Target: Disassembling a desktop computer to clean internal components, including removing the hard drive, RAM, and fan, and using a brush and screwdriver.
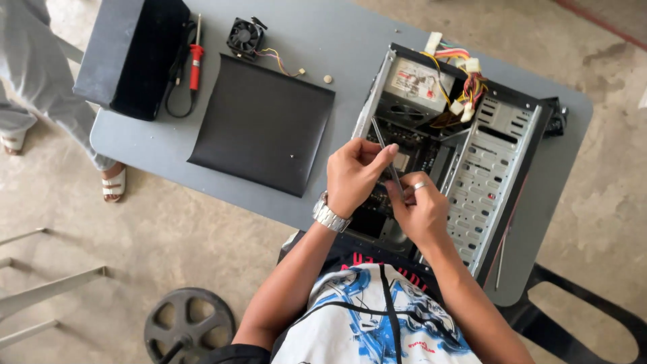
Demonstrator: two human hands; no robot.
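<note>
An open desktop computer case (pixel 499 155) lies on its side on a grey table (pixel 337 40), its power supply (pixel 421 84) and coloured wires (pixel 465 81) at the far end. My left hand (pixel 354 175), with a metal wristwatch, and my right hand (pixel 419 209), with a ring, meet over the case's near left part. Both grip a thin screwdriver (pixel 381 145) whose shaft slants up and to the left between the fingers. Its tip is hidden behind my hands.
The black side panel (pixel 263 125) lies left of the case. Behind it are a small fan (pixel 244 35), a red soldering iron (pixel 195 61) and a black box (pixel 131 54). Another person's sandalled feet (pixel 113 183) stand at the left. A black wheel (pixel 189 327) sits on the floor.
</note>
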